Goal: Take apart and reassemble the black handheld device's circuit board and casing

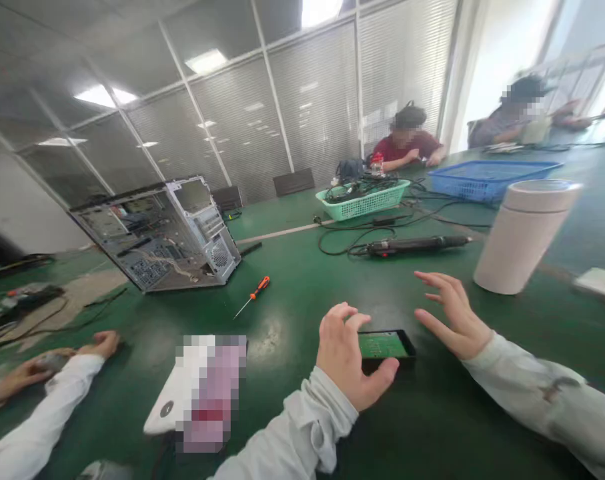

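Holding nothing, our right hand (456, 322) hovers wide open right of centre in the head view, while our left hand (343, 359), half open, surrounds the left end of the phone (385, 345), lower right of centre; whether it grips, we cannot tell.

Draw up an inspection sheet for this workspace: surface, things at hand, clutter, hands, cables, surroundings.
Surface: green tabletop, shiny.
Things at hand: smartphone, lying flat, screen showing green.
Clutter: open computer case, orange-handled screwdriver, electric screwdriver, tumbler, blue basket.
Hands: left hand over one end of the smartphone, grip unclear; right hand open, apart from it.
Cables: black cable looped by the electric screwdriver; more in the green basket.
Surroundings: person in red across the table, another person farther right, co-worker's hand at left.
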`<state>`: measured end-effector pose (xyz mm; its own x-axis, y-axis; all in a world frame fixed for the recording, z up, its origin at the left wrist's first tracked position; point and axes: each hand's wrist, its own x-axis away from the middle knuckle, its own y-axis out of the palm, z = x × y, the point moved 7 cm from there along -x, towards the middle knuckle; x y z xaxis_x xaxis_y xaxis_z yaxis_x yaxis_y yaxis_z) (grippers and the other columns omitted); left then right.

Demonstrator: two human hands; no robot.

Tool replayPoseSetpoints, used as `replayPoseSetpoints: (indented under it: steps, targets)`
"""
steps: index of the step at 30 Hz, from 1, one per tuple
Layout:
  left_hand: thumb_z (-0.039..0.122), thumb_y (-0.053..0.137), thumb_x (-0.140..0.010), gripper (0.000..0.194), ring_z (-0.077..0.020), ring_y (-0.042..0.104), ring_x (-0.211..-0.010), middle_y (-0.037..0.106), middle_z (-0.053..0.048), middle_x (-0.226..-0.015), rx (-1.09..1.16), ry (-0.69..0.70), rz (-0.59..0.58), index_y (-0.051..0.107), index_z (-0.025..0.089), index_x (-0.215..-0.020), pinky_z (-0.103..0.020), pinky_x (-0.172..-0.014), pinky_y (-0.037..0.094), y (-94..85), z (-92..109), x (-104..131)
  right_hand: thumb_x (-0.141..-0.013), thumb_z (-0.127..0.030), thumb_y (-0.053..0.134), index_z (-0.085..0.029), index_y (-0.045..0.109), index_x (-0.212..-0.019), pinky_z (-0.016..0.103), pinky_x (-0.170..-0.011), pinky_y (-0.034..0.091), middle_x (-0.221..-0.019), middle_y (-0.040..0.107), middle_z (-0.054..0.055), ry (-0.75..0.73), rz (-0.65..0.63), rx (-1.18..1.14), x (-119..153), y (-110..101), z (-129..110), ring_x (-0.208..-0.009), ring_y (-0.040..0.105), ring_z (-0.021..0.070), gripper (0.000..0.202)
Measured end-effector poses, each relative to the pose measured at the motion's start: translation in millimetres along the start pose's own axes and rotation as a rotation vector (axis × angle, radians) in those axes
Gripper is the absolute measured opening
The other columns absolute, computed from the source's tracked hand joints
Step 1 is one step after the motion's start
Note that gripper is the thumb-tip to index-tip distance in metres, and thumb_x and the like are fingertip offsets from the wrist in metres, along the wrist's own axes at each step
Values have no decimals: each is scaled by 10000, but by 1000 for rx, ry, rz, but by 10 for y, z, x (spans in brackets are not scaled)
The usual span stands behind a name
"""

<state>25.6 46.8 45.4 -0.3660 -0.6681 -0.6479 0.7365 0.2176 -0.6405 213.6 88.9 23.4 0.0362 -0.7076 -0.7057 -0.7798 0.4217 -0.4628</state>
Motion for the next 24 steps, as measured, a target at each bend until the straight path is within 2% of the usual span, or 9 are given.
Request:
replayPoseSetpoints:
  steps: [2,4,5,7,11,14,19,24]
  targets:
    - [313,603,-683,538,-284,378,-1160,379,-124,-1164,127,-194,-5,336,177,-1131,-498,-974,318,18,-195,28,-775,-510,573,-280,256,-1307,435,-824,509,-1260,285,120,157,9,-247,-57,-41,219,-1102,433,269,661]
    - [306,587,-702,539,-263,415,-1134,375,-133,-1171,252,-353,-27,311,170,-1145,-468,-954,353,65,-351,72,-773,-548,562,-306,189,-1318,401,-769,535,-1264,291,118,281,-47,-454,-60,-3,358,-1048,486,253,703]
    - [311,576,-715,536,-244,449,-1099,372,-139,-1176,344,-438,-47,294,169,-1148,-446,-932,379,103,-421,101,-803,-575,506,-313,174,-1313,394,-748,541,-1238,329,114,350,-121,-575,-29,65,388,-1012,515,242,663]
    - [343,594,-708,577,-219,487,-1056,373,-144,-1179,475,-514,-102,276,162,-1153,-418,-929,390,174,-475,137,-837,-604,424,-294,208,-1298,384,-760,532,-1170,404,110,402,-263,-695,73,194,328,-986,533,232,596]
    - [348,725,-571,810,-227,499,-1050,408,-129,-1186,468,-506,-217,248,183,-1203,-412,-918,399,219,-431,162,-794,-558,534,-231,263,-1309,350,-857,468,-1170,423,115,248,-356,-505,266,318,0,-1063,470,226,667]
    - [272,724,-554,848,-235,509,-1044,481,-98,-1123,359,-505,-255,231,190,-1239,-428,-941,377,187,-409,192,-784,-474,570,-201,238,-1333,370,-895,421,-1128,452,103,162,-418,-331,336,387,-169,-1050,468,216,698]
    - [244,691,-568,841,-247,513,-1047,514,-102,-1132,283,-470,-325,242,181,-1275,-426,-935,385,138,-395,262,-796,-403,549,-174,441,-1169,371,-878,410,-1073,495,84,76,-506,-191,326,403,-247,-997,483,208,451]
    - [255,686,-571,829,-246,485,-1090,516,-115,-1165,248,-445,-365,270,170,-1282,-424,-975,358,71,-414,322,-799,-427,556,-178,478,-1116,355,-840,429,-1042,514,67,84,-514,-182,332,388,-260,-965,496,201,410]
